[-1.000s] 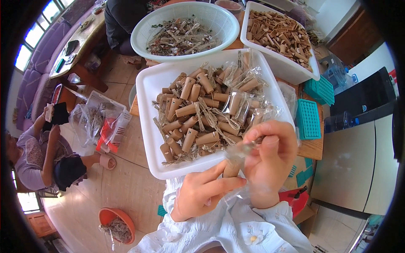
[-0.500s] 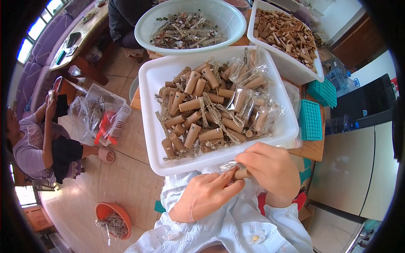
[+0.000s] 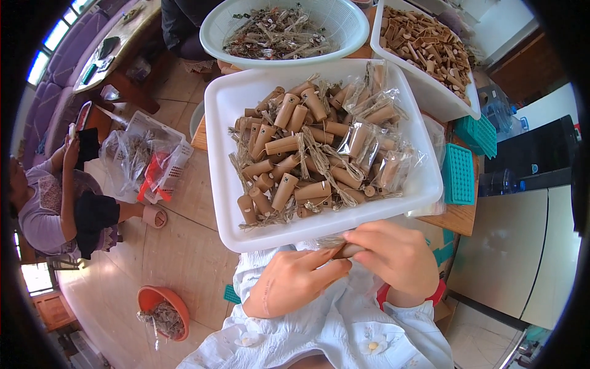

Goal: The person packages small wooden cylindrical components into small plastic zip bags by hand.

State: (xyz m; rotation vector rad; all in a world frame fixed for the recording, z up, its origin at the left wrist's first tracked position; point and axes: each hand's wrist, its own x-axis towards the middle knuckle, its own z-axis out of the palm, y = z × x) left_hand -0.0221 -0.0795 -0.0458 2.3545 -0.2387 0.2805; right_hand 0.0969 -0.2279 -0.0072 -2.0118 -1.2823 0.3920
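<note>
Just in front of the white tub (image 3: 220, 209), both hands hold one short brown cylinder (image 3: 350, 250) with a bundle of pale string (image 3: 330, 242) beside it. My left hand (image 3: 298, 278) grips the cylinder's left part between thumb and fingers. My right hand (image 3: 396, 255) pinches at its right end, the fingertips reaching to the string. Much of the cylinder is covered by fingers. Inside the tub lie many similar brown cylinders (image 3: 284, 192), mixed with tied hanks of string (image 3: 314, 150). Several at the right side are in clear plastic bags (image 3: 359, 138).
Behind the tub stand a pale green basin (image 3: 209, 43) of stringy bits and a white bin (image 3: 424, 83) of brown pieces. Teal racks (image 3: 459, 175) are on the table's right. At left sit a person (image 3: 55, 197), a white crate (image 3: 178, 157) and an orange bucket (image 3: 178, 332) on the floor.
My right hand's fingers have shifted over the cylinder toward the string bundle. My left hand keeps its grip. The view has moved slightly, and the tub sits a little higher in it.
</note>
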